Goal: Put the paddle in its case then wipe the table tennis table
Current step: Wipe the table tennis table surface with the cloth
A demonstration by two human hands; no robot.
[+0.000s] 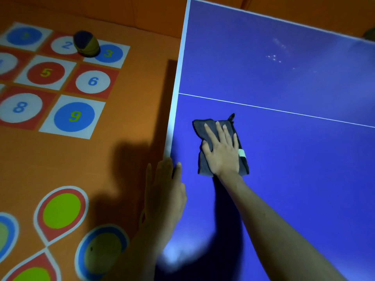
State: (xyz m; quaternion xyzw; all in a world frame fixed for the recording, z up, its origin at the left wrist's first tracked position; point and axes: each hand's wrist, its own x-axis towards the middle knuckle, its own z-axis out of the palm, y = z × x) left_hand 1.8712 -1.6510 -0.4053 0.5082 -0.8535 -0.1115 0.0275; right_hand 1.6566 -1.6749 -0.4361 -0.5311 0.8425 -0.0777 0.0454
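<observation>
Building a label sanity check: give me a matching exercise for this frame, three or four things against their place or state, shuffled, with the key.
Things:
1. grey cloth
2. right hand
3. left hand
4. dark and yellow object

Places or states:
A. on the floor mat, between numbers 2 and 3
B. at the table's white edge, thumb on the blue top
C. flat on the blue table, below the white line
D. fingers spread, pressing on the cloth

Pairs: 1-C, 2-D, 3-B, 4-A
</observation>
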